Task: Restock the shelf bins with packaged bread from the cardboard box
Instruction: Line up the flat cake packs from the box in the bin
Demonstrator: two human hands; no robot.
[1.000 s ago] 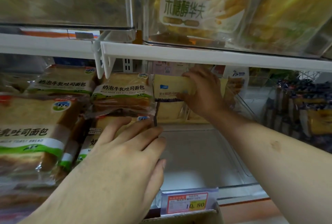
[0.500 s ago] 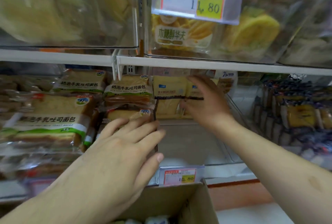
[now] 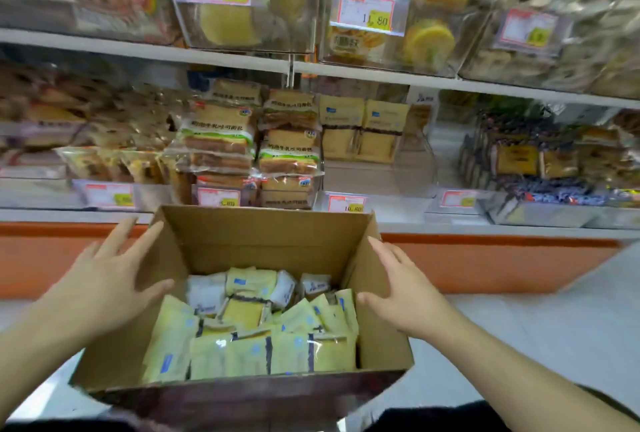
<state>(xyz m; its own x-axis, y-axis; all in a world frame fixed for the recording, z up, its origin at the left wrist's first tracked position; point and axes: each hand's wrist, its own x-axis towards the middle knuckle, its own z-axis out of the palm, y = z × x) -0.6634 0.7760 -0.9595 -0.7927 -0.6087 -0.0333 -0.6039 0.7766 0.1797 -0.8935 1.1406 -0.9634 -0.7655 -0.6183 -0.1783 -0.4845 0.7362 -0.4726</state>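
Observation:
An open cardboard box (image 3: 263,234) sits low in front of me, filled with several pale yellow bread packets (image 3: 249,341). My left hand (image 3: 107,279) hovers at the box's left wall with fingers spread, holding nothing. My right hand (image 3: 398,286) is at the box's right wall, fingers straight, also empty. On the middle shelf, a clear bin (image 3: 415,168) holds two upright yellow bread packets (image 3: 360,130) at its back, with bare floor in front of them.
Stacked toast loaves (image 3: 252,144) fill the bin left of it. Dark-wrapped cakes (image 3: 540,161) sit in the bins to the right. The upper shelf (image 3: 311,67) carries clear bins with price tags (image 3: 367,12). An orange base panel (image 3: 485,265) runs under the shelf.
Both hands have drawn back from the shelf bin and come down to the sides of the cardboard box. The view has pulled back and tilted down, revealing the box's contents.

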